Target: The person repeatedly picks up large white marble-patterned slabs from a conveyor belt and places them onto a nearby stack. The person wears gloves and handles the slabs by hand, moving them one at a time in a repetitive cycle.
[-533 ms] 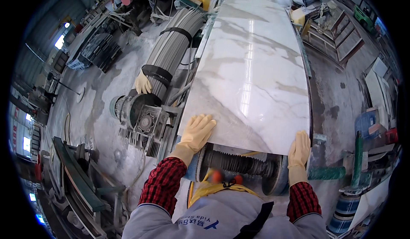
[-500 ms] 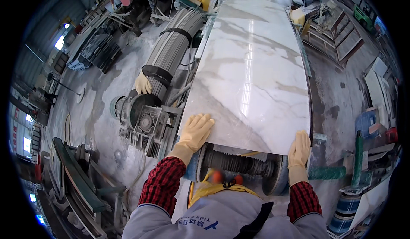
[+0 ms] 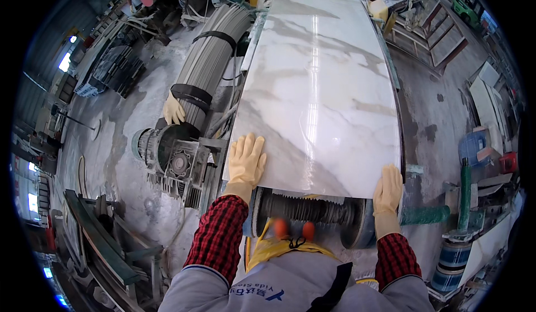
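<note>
Standing left of the marble slab (image 3: 318, 105): motor (image 3: 177, 164), strapped bundle (image 3: 204, 63). Left hand (image 3: 244, 161), slightly spread, lies on the slab; right hand (image 3: 387, 193), fingers together, touches its corner.

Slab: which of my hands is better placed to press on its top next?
Probably your left hand: its fingers lie spread on the slab; your right hand sits at the near right corner, fingers together.

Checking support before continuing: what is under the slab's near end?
A dark ribbed cylinder shows below the near edge of the slab. Anything farther under is covered by it, so I cannot tell.
</note>
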Motion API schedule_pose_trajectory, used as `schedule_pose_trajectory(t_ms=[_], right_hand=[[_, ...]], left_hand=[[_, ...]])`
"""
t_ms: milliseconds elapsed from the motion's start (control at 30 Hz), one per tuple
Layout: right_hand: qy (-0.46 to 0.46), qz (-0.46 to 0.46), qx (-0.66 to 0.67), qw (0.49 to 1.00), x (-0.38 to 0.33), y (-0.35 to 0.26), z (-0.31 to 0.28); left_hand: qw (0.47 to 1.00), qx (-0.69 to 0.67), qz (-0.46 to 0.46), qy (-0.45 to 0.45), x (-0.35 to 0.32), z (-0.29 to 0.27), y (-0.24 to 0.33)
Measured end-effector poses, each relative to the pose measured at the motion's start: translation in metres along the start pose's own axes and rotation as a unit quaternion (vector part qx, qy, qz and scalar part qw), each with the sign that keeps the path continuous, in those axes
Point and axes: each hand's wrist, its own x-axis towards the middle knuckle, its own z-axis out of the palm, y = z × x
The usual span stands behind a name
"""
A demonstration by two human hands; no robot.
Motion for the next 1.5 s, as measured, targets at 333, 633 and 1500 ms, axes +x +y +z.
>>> schedule_pose_trajectory(t_ms=[333,633,1500], right_hand=[[-0.031,0.037,0.003,0.999,0.008,-0.014,-0.008],[-0.028,0.036,-0.006,0.999,0.002,-0.014,-0.011],[-0.027,0.047,0.022,0.998,0.003,-0.025,-0.026]], left_hand=[[0.999,-0.004,0.019,0.039,-0.003,-0.002,-0.003],[0.999,0.009,0.024,0.045,-0.005,-0.004,0.000],[0.995,-0.004,0.086,-0.039,-0.007,0.000,-0.019]])
